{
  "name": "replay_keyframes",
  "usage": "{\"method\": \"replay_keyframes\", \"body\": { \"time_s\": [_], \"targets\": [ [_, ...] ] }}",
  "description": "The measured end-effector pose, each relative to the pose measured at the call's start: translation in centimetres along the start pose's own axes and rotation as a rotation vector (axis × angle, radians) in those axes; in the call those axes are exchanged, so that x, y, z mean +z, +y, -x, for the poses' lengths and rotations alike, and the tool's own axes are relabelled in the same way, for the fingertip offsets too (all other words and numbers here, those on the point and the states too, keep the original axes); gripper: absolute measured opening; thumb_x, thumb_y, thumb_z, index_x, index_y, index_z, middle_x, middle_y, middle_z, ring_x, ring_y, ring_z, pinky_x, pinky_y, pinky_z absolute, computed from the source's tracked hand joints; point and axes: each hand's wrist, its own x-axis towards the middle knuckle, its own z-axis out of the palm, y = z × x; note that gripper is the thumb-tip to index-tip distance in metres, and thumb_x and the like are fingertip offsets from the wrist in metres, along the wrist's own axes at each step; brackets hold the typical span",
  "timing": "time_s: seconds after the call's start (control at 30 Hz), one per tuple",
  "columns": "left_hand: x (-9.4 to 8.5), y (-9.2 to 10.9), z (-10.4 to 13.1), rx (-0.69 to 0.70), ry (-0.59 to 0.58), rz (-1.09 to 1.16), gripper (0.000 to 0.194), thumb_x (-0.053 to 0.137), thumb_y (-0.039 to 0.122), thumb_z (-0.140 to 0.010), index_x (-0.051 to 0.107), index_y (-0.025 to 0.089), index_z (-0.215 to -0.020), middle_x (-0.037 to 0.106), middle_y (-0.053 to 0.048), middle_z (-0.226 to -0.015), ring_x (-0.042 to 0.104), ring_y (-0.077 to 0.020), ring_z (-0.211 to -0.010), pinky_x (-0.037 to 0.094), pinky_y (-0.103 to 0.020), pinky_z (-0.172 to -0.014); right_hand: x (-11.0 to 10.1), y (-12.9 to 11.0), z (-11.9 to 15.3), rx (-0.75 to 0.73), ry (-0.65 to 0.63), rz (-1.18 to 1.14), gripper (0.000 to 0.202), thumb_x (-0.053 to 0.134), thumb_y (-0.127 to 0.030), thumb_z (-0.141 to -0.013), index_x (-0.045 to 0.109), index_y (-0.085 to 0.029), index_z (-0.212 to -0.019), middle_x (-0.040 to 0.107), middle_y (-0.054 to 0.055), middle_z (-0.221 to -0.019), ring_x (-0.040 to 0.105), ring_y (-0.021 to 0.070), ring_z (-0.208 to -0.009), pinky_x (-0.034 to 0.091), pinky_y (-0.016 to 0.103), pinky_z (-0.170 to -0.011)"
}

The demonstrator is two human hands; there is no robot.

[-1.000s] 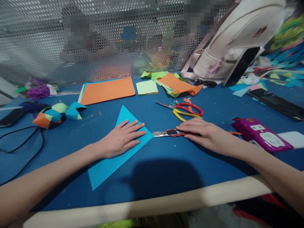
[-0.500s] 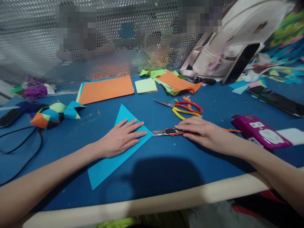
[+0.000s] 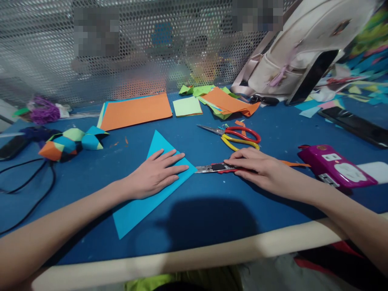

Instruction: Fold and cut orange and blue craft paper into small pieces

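A bright blue sheet of paper (image 3: 136, 214), folded to a triangular shape, lies on the dark blue tabletop (image 3: 200, 226). My left hand (image 3: 157, 171) presses flat on it with the fingers stretched out. My right hand (image 3: 257, 167) grips a red box cutter (image 3: 216, 167) lying low over the table. Its metal blade points left, and the tip meets or slips under the paper's right corner; I cannot tell which. Just beyond my right hand rest open scissors (image 3: 239, 135) with one red and one yellow handle.
Behind lie an orange sheet stack (image 3: 136, 112), pale green squares (image 3: 187, 106) and crumpled scraps (image 3: 227, 102). A folded paper model (image 3: 72, 143) and black cables (image 3: 51, 190) are at left. At right are a purple power strip (image 3: 336, 165), phones (image 3: 354, 127) and a backpack (image 3: 291, 56).
The view has shifted slightly. Both hands, the paper and the box cutter keep nearly the same positions relative to one another.
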Motion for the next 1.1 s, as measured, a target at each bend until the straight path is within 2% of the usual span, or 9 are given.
{"method": "replay_keyframes", "body": {
  "time_s": [0.67, 0.93, 1.1],
  "targets": [
    [-0.1, 0.1, -0.1, 0.006, -0.011, -0.024, 0.062, 0.009, 0.054, -0.103, 0.046, 0.031, -0.147, 0.033, -0.005, -0.161, 0.022, -0.0274, -0.151, 0.014, -0.055, -0.122, 0.2, -1.2, -0.2, 0.006, -0.021, 0.004, 0.037, 0.041, -0.027, -0.1, 0.066, -0.014, -0.124, 0.065, 0.016, -0.116, 0.063, 0.0248, -0.105, 0.053, 0.041, -0.089],
    [-0.1, 0.1, -0.1, 0.006, 0.003, -0.008, 0.059, 0.013, 0.054, -0.104, 0.047, 0.032, -0.146, 0.033, -0.004, -0.161, 0.024, -0.0272, -0.151, 0.015, -0.053, -0.122, 0.3, -1.7, -0.1, 0.019, -0.011, -0.005, 0.034, 0.043, -0.027, -0.099, 0.066, -0.02, -0.124, 0.065, 0.013, -0.115, 0.063, 0.0248, -0.105, 0.053, 0.042, -0.089],
    [0.0, 0.1, -0.1, 0.0, -0.003, -0.012, 0.057, 0.014, 0.053, -0.104, 0.047, 0.032, -0.146, 0.033, -0.004, -0.162, 0.023, -0.0272, -0.151, 0.015, -0.053, -0.122, 0.5, -1.9, -0.2, -0.009, -0.006, -0.003, 0.034, 0.043, -0.026, -0.099, 0.066, -0.021, -0.123, 0.066, 0.013, -0.113, 0.064, 0.0235, -0.103, 0.054, 0.04, -0.087]
  ]
}}
